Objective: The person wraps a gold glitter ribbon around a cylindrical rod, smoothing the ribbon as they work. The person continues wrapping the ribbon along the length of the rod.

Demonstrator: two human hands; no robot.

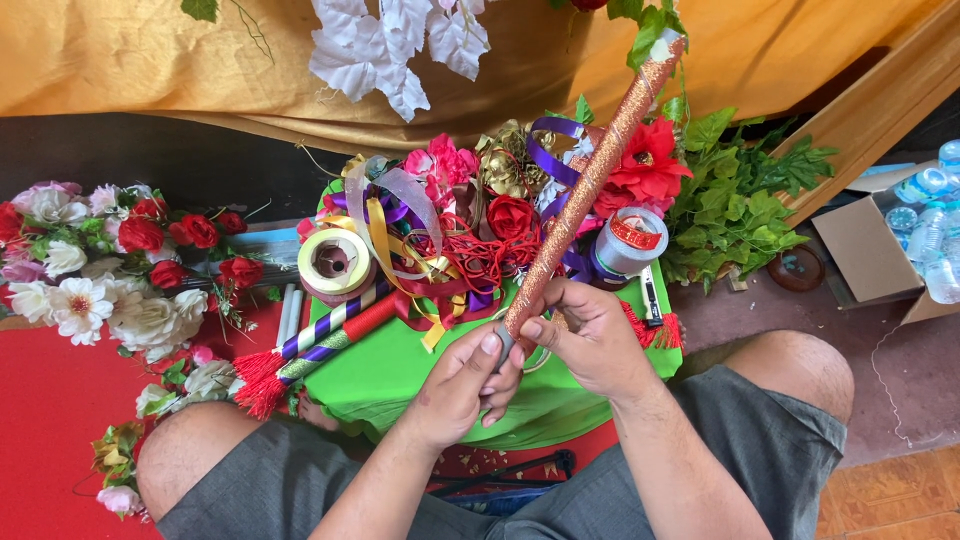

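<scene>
This looks like a home craft corner for making decorations, worked seated on the floor. Artificial flowers (95,265) lie heaped on a red mat (45,420), ribbon rolls (335,262) and tangled ribbons (440,250) crowd a green tray (400,375) (fake foliage (735,205) beside it), and gold drapery (150,50) hangs behind.

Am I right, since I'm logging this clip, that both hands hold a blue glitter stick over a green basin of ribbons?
Not quite: the stick is orange-copper, not blue. The head view shows both hands, left and right, holding it over the green basin of ribbons.
</scene>
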